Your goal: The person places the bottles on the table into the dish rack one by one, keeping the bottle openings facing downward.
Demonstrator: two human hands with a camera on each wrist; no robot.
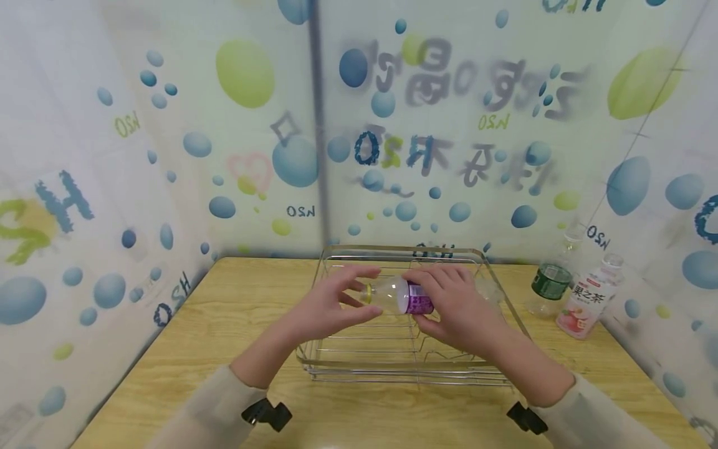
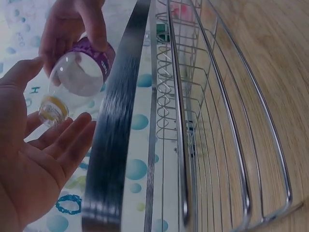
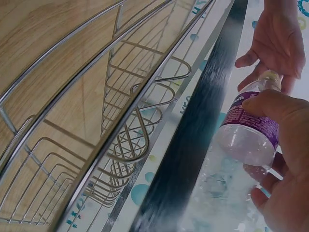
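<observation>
My right hand grips an uncapped clear plastic bottle around its purple label. The bottle lies sideways above the wire rack, its neck with the yellow ring pointing left. My left hand is spread around the neck, thumb and fingers apart; in the left wrist view its relaxed fingers lie right by the bottle mouth. Behind my right hand, another clear plastic piece shows over the rack, partly hidden; in the right wrist view, clear crinkled plastic appears below the held bottle.
To the right of the rack stand a clear bottle with a green label and a pink-and-white labelled bottle. The rack rests on a wooden table. A bubble-patterned curtain surrounds the table at the back and sides.
</observation>
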